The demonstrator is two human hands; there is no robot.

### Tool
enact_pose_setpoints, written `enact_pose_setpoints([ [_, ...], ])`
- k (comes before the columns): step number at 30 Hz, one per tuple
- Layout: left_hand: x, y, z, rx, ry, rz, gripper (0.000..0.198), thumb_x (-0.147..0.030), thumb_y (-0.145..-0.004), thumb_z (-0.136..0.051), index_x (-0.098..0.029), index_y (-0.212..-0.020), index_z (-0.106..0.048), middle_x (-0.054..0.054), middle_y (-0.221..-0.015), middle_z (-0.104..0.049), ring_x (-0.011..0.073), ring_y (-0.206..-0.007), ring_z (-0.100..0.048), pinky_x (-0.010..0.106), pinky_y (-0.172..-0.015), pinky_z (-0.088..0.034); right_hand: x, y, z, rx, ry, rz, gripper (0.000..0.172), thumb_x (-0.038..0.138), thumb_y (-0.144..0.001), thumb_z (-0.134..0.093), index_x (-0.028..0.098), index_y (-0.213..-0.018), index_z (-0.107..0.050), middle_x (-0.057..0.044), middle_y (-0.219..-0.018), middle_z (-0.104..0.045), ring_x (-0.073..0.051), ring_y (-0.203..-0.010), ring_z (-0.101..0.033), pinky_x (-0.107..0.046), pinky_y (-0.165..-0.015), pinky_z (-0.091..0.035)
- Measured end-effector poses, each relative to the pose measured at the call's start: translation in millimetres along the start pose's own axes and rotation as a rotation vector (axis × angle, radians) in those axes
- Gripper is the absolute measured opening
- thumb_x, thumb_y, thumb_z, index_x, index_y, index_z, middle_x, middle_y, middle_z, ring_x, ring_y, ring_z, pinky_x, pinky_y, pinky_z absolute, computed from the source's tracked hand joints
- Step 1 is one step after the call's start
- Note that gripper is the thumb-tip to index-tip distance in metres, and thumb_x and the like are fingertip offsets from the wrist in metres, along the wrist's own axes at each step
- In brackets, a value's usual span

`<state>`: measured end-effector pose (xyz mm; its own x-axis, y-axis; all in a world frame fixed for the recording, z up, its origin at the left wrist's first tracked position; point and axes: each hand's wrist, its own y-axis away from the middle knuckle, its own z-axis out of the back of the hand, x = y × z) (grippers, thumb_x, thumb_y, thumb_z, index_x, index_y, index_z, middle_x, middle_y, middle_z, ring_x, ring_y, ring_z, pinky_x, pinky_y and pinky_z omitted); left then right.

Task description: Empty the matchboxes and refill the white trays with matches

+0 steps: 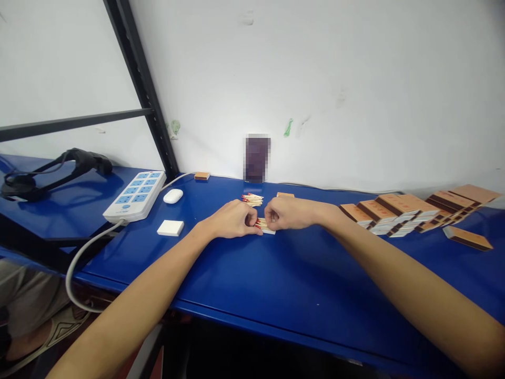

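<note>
A small white matchbox tray [270, 231] filled with red-headed matches [261, 223] lies on the blue table between my hands. My left hand [236, 219] grips the tray's left end, thumb along the near side and fingers curled behind. My right hand [290, 212] is closed over the tray's right part, its fingertips bent down to the matches. What those fingertips pinch, if anything, is hidden. Just beyond my hands sits a loose pile of matches [252, 200]. An orange matchbox cover [284, 195] shows partly behind my right hand.
Stacked matchboxes [398, 208] stand at the right, with a single matchbox [468, 238] before them. Left are a white box [170, 228], a white oval case [173, 196], a power strip [135, 196] and a black headset [59, 171]. Another matchbox [202, 176] lies by the wall.
</note>
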<state>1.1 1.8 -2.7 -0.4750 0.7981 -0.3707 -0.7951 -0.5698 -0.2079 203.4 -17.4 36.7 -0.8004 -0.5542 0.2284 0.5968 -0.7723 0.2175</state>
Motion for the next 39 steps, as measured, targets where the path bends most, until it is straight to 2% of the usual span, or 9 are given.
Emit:
enact_pose_setpoints([
  [11,-3.0,1.3,-3.3,0.041,0.162,-0.014,0.024,-0.035,-0.08,-0.065,-0.018,-0.069,-0.052,-0.004,-0.064,-0.056,0.0094,-0.055,-0.047,0.024,-0.054,-0.035,0.1,-1.1,0.4,-0.004,0.025,0.015,0.015,0.028,-0.076,-0.058,0.02,-0.065,-0.064,-0.001,-0.065,-0.065,-0.019,-0.071,-0.055,-0.029,-0.067,-0.037],
  [17,-4.5,1.3,-4.1,0.024,0.15,-0.023,0.034,-0.043,-0.082,-0.063,-0.019,-0.067,-0.046,-0.005,-0.063,-0.052,0.0094,-0.054,-0.043,0.024,-0.053,-0.033,-2.1,-0.6,0.5,-0.013,0.012,0.034,0.016,0.03,-0.078,-0.058,0.019,-0.067,-0.063,0.0,-0.064,-0.065,-0.015,-0.063,-0.054,-0.028,-0.064,-0.036],
  [20,-4.1,1.7,-4.2,0.013,0.141,-0.03,0.031,-0.041,-0.085,-0.059,-0.019,-0.068,-0.044,-0.005,-0.061,-0.05,0.0095,-0.054,-0.042,0.024,-0.053,-0.033,-0.4,0.8,2.3,0.0,0.006,0.031,0.016,0.028,-0.077,-0.057,0.019,-0.067,-0.064,0.001,-0.061,-0.063,-0.013,-0.057,-0.051,-0.028,-0.06,-0.035],
  [24,-2.1,1.4,-4.5,0.01,0.138,-0.011,0.024,-0.039,-0.084,-0.061,-0.02,-0.078,-0.048,-0.005,-0.065,-0.056,0.011,-0.056,-0.049,0.024,-0.055,-0.035,1.9,2.0,3.5,-0.002,-0.007,0.03,0.015,0.027,-0.078,-0.056,0.019,-0.067,-0.063,0.001,-0.061,-0.062,-0.013,-0.056,-0.05,-0.027,-0.058,-0.033],
  [31,-0.2,1.2,-3.5,0.003,0.076,0.009,0.029,-0.044,-0.084,-0.063,-0.02,-0.098,-0.054,-0.004,-0.07,-0.06,0.0131,-0.058,-0.053,0.026,-0.055,-0.036,-3.8,-2.7,-2.8,-0.018,-0.009,0.058,0.024,0.029,-0.081,-0.053,0.019,-0.061,-0.06,0.002,-0.055,-0.057,-0.012,-0.053,-0.046,-0.029,-0.062,-0.035],
  [33,-0.2,1.2,-2.5,-0.025,0.01,-0.018,0.031,-0.046,-0.084,-0.063,-0.02,-0.098,-0.058,-0.002,-0.075,-0.061,0.0148,-0.064,-0.055,0.027,-0.06,-0.039,-6.8,-3.8,-3.9,-0.027,-0.017,0.05,0.022,0.031,-0.081,-0.055,0.019,-0.064,-0.062,0.002,-0.059,-0.06,-0.012,-0.055,-0.05,-0.029,-0.064,-0.037],
  [37,0.4,1.3,-0.1,-0.077,-0.119,-0.093,0.031,-0.049,-0.085,-0.064,-0.02,-0.095,-0.067,0.004,-0.093,-0.065,0.0213,-0.088,-0.06,0.031,-0.077,-0.044,-11.5,-2.8,-2.1,-0.021,-0.097,0.032,0.016,0.035,-0.078,-0.061,0.02,-0.075,-0.066,0.001,-0.071,-0.069,-0.015,-0.063,-0.058,-0.027,-0.06,-0.039],
  [39,1.0,1.4,0.8,-0.068,-0.15,-0.097,0.032,-0.05,-0.085,-0.063,-0.02,-0.094,-0.07,0.005,-0.092,-0.067,0.0215,-0.087,-0.062,0.031,-0.078,-0.043,-12.0,-1.3,0.7,-0.01,-0.14,0.035,0.015,0.035,-0.078,-0.062,0.02,-0.08,-0.066,0.0,-0.076,-0.071,-0.016,-0.066,-0.061,-0.026,-0.058,-0.039],
])
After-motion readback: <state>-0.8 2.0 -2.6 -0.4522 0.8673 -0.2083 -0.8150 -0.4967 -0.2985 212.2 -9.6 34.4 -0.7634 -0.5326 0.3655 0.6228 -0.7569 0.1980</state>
